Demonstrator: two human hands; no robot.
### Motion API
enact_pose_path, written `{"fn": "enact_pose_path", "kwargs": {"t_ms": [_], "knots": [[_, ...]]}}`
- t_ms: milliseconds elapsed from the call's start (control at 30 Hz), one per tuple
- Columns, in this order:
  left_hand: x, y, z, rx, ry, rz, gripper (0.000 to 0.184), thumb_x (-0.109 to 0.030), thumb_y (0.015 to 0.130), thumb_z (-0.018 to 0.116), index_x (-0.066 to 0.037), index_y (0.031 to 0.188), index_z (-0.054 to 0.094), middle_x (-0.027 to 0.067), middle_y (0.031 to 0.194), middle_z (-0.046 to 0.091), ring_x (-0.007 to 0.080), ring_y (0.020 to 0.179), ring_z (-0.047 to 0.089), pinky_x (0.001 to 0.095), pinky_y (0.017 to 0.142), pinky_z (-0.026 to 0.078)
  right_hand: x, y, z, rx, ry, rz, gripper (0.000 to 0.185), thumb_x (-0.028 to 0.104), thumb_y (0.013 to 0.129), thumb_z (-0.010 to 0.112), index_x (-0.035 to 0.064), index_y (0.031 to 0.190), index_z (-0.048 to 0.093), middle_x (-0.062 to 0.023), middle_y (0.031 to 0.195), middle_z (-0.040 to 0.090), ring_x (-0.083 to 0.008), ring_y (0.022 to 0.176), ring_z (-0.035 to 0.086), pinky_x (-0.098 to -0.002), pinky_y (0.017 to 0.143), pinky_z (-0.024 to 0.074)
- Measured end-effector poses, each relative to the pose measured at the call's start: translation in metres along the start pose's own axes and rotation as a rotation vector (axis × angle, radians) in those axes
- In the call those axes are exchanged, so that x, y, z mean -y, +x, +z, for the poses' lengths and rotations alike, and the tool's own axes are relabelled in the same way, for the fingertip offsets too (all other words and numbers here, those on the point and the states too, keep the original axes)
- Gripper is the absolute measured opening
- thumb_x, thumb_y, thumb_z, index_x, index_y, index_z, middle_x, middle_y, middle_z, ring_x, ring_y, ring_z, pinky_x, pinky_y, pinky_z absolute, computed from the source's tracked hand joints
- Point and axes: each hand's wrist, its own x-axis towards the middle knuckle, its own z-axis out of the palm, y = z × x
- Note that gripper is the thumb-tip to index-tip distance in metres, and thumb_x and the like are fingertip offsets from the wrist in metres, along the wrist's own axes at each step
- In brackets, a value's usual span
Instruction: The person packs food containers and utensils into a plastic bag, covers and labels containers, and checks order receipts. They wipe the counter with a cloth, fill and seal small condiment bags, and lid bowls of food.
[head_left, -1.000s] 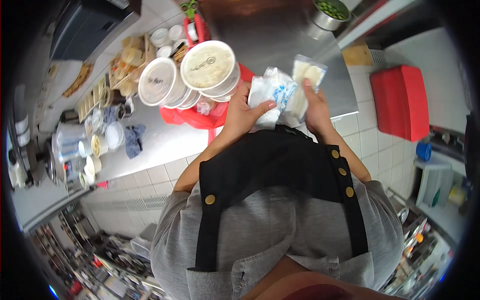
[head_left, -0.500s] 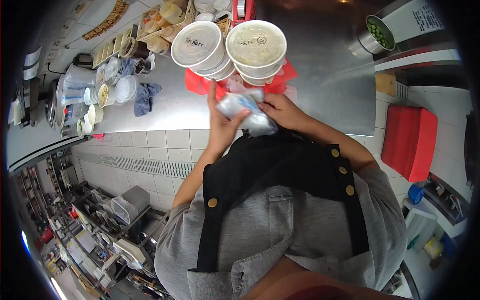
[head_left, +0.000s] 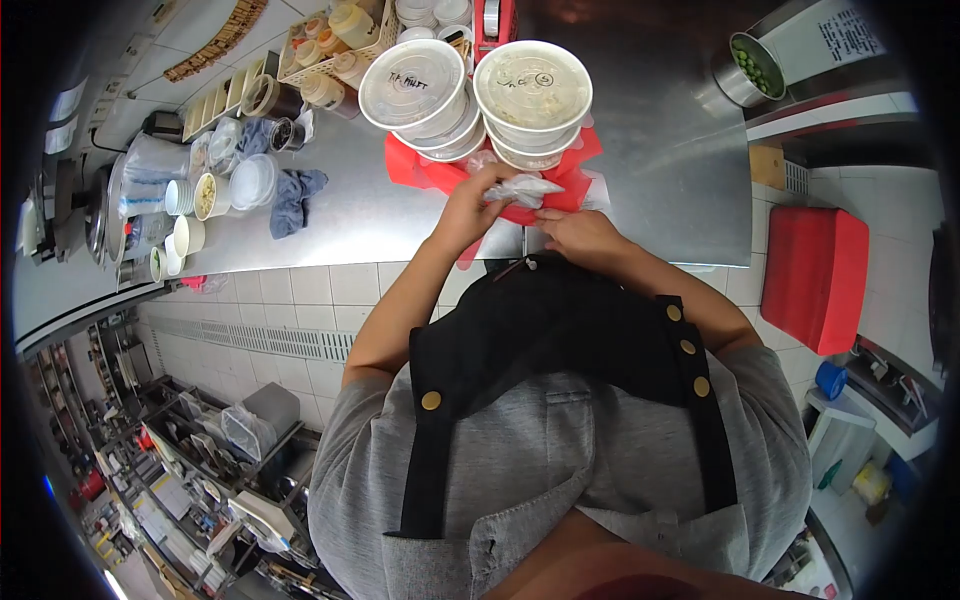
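Two stacks of lidded round tubs stand on a red plastic bag (head_left: 408, 165). The left stack (head_left: 415, 85) and the right stack (head_left: 532, 90) have handwriting on their top lids. Close in front of them, my left hand (head_left: 466, 210) is closed on a crumpled clear plastic packet (head_left: 525, 189), held over the bag's near part. What lies inside the packet I cannot make out. My right hand (head_left: 585, 237) is at the bag's near edge, thumb and fingers pinched on the red plastic; its fingertips are partly hidden.
Behind the tubs are a red tape dispenser (head_left: 493, 25) and a basket of sauce bottles (head_left: 350, 25). A grey cloth (head_left: 293, 203) and several white tubs (head_left: 188, 235) lie to the left. At the far right stands a metal pot of green limes (head_left: 748, 70).
The clear packet has moved forward from near my apron to over the red bag, now in my left hand alone. My right hand has lowered to the bag's edge.
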Motion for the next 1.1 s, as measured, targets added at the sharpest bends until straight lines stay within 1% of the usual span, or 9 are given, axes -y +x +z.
{"fn": "enact_pose_path", "kwargs": {"t_ms": [167,333,567,667,733,767,833,933,1100], "knots": [[0.008,0.011,0.025,0.164,0.492,0.009,0.042,0.005,0.077,0.064,-0.012,0.115,0.063,0.0094,0.106,0.071,0.0337,0.099,0.068,0.0417,0.081,0.056,0.007,-0.003,-0.009,0.035,0.018,0.049,0.039,0.024,0.091,0.065,0.0054,0.126,0.064,-0.0079,0.136,0.061,-0.0303,0.112,0.065,-0.0426,0.091,0.0537],[-0.004,0.002,0.017,0.093,0.591,-0.020,0.037,-0.005,0.078,0.073,-0.011,0.114,0.062,0.0098,0.107,0.070,0.0323,0.099,0.068,0.0421,0.079,0.055,0.015,-0.018,-0.022,-0.355,0.468,0.282,0.026,0.027,0.087,0.072,0.0046,0.098,0.064,-0.0079,0.111,0.066,-0.0286,0.092,0.066,-0.0383,0.078,0.0522],[0.023,-0.024,-0.071,-0.833,0.728,-0.045,0.071,-0.030,0.068,0.091,-0.002,0.123,0.056,0.0180,0.114,0.061,0.0392,0.116,0.051,0.0465,0.100,0.043,-0.013,0.019,0.022,-0.980,0.369,0.493,0.030,0.032,0.084,0.075,0.0057,0.094,0.064,-0.0074,0.103,0.061,-0.0280,0.091,0.060,-0.0389,0.078,0.0511],[0.065,-0.014,-0.102,-0.593,0.835,-0.282,0.065,-0.033,0.072,0.088,0.002,0.118,0.059,0.0199,0.117,0.060,0.0408,0.124,0.043,0.0470,0.103,0.040,-0.026,0.039,0.029,-0.818,0.217,0.593,0.032,0.033,0.085,0.074,0.0061,0.102,0.067,-0.0088,0.102,0.061,-0.0302,0.099,0.059,-0.0399,0.080,0.0512],[0.095,-0.009,-0.134,-0.408,0.886,-0.321,0.047,-0.031,0.082,0.081,0.003,0.111,0.064,0.0149,0.111,0.064,0.0339,0.111,0.056,0.0440,0.097,0.046,-0.031,0.039,0.016,-0.741,0.283,0.611,0.035,0.034,0.090,0.069,0.0023,0.106,0.068,-0.0094,0.094,0.063,-0.0313,0.091,0.061,-0.0401,0.084,0.0508],[0.100,-0.002,-0.149,-0.402,0.383,-0.417,0.037,-0.028,0.087,0.076,0.001,0.109,0.066,0.0114,0.103,0.067,0.0294,0.099,0.061,0.0413,0.092,0.049,-0.035,0.038,0.003,-0.758,0.277,0.606,0.035,0.034,0.090,0.069,0.0023,0.106,0.068,-0.0094,0.094,0.063,-0.0313,0.091,0.061,-0.0401,0.084,0.0508],[0.064,0.017,-0.161,-0.442,-0.347,-0.554,0.021,-0.019,0.096,0.062,-0.005,0.111,0.068,0.0011,0.079,0.068,0.0154,0.065,0.062,0.0308,0.075,0.053,-0.040,0.028,-0.027,-0.933,1.524,0.582,0.031,0.033,0.097,0.061,0.0026,0.101,0.066,-0.0069,0.079,0.062,-0.0286,0.080,0.063,-0.0375,0.084,0.0500],[0.034,0.054,-0.184,-0.472,-0.731,-0.631,0.017,-0.019,0.100,0.057,-0.006,0.106,0.065,-0.0002,0.070,0.061,0.0122,0.061,0.054,0.0264,0.064,0.049,-0.062,0.016,-0.065,-0.817,1.948,0.477,0.024,0.026,0.102,0.054,0.0042,0.097,0.061,-0.0023,0.066,0.054,-0.0217,0.066,0.058,-0.0341,0.078,0.0493],[0.052,0.119,-0.216,-0.371,-0.776,-0.515,0.010,-0.018,0.101,0.058,-0.009,0.098,0.062,-0.0038,0.069,0.056,0.0086,0.057,0.049,0.0220,0.056,0.044,-0.073,0.033,-0.107,-0.627,1.895,0.142,0.025,0.026,0.106,0.048,0.0095,0.087,0.052,0.0008,0.062,0.044,-0.0153,0.061,0.049,-0.0329,0.073,0.0487]]}}
